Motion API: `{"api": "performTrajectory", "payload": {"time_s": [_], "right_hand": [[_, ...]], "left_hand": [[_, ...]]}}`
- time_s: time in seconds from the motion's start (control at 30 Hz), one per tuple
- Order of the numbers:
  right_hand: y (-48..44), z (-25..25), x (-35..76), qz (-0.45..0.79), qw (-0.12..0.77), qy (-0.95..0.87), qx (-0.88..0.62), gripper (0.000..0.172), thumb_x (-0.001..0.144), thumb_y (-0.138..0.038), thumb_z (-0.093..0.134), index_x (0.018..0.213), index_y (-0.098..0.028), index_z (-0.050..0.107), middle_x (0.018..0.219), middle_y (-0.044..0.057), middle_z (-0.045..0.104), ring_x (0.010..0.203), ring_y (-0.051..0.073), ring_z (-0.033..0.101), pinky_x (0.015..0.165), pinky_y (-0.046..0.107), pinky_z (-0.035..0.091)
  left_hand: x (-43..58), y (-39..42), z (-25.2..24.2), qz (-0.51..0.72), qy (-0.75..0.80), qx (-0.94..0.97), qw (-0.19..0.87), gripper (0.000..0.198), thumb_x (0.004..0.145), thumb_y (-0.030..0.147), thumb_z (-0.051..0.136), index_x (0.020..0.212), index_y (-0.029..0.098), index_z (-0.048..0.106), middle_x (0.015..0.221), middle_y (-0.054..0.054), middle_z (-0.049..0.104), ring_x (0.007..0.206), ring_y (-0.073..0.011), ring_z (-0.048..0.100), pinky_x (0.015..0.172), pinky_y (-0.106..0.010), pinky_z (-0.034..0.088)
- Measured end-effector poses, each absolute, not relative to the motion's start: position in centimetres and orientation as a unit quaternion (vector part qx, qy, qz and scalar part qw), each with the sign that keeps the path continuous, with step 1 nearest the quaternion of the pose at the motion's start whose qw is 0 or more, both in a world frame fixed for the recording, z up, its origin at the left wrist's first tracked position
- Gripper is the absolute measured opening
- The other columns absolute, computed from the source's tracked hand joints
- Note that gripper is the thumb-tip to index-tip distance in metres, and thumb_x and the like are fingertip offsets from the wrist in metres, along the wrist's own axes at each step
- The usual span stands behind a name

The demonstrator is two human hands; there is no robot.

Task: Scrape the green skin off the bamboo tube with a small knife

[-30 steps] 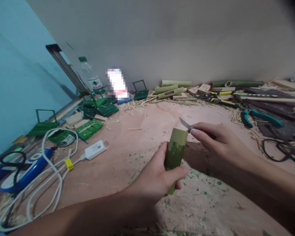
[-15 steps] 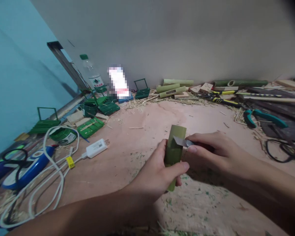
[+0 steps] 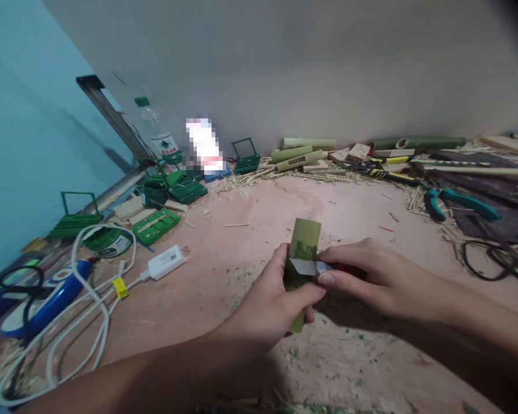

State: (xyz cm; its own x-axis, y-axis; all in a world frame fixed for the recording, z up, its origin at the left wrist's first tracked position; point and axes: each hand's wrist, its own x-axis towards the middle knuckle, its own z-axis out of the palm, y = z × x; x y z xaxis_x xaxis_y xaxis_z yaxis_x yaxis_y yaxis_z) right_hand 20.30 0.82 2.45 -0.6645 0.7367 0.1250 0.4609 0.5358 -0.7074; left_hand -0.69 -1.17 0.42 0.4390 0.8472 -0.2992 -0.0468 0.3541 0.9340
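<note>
A short green bamboo piece [image 3: 306,236] stands nearly upright in the middle of the head view. My left hand [image 3: 273,302] is closed around its lower half, thumb across the front. My right hand [image 3: 366,276] grips a knife [image 3: 304,267] by its handle, most of which the fingers hide. The flat metal blade lies across the bamboo face just above my left thumb. Darker green patches of skin show on the bamboo above the blade. Small green shavings are scattered on the wooden board beneath both hands.
Green-handled pliers [image 3: 461,204] and dark strips lie at right. Bamboo tubes [image 3: 297,161] line the wall among splinters. At left are a white charger [image 3: 166,263] with its looped cable, an open green tin [image 3: 107,241], small green bamboo models [image 3: 157,225] and a water bottle [image 3: 162,141].
The knife blade has slid down the bamboo towards my left thumb, and my right hand has moved down with it. My left hand keeps its grip. The view has shifted slightly.
</note>
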Motion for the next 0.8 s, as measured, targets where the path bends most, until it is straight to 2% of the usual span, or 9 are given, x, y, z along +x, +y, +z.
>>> {"api": "performTrajectory", "payload": {"time_s": [0.2, 0.43, 0.8], "right_hand": [[0.78, 2.55, 20.33, 0.323, 0.209, -0.852, -0.355, 0.033, 0.109, -0.04, 0.052, 0.085, -0.02, 0.062, 0.071, -0.003, 0.06, 0.063, 0.012, 0.053, 0.062, 0.023, 0.039], [0.72, 2.58, 20.21, 0.313, 0.198, -0.848, -0.38, 0.036, 0.109, -0.044, 0.048, 0.092, -0.02, 0.068, 0.076, 0.002, 0.067, 0.068, 0.016, 0.06, 0.064, 0.026, 0.041], [0.56, 2.42, 19.98, 0.272, 0.207, -0.856, -0.389, 0.034, 0.11, -0.041, 0.046, 0.094, -0.02, 0.068, 0.079, 0.002, 0.07, 0.069, 0.016, 0.062, 0.066, 0.026, 0.043]], "left_hand": [[-0.64, -1.3, 0.48, 0.316, 0.424, 0.469, 0.707, 0.04, 0.082, 0.028, 0.075, 0.114, 0.021, 0.052, 0.079, 0.004, 0.06, 0.056, -0.0092, 0.057, 0.05, -0.022, 0.039], [-0.63, -1.3, 0.4, 0.319, 0.429, 0.475, 0.699, 0.04, 0.084, 0.028, 0.073, 0.118, 0.022, 0.051, 0.084, 0.004, 0.061, 0.057, -0.0081, 0.057, 0.048, -0.02, 0.038], [-0.7, -1.28, 0.34, 0.321, 0.432, 0.479, 0.694, 0.039, 0.087, 0.029, 0.071, 0.119, 0.021, 0.049, 0.071, 0.006, 0.058, 0.057, -0.0097, 0.055, 0.048, -0.019, 0.038]]}}
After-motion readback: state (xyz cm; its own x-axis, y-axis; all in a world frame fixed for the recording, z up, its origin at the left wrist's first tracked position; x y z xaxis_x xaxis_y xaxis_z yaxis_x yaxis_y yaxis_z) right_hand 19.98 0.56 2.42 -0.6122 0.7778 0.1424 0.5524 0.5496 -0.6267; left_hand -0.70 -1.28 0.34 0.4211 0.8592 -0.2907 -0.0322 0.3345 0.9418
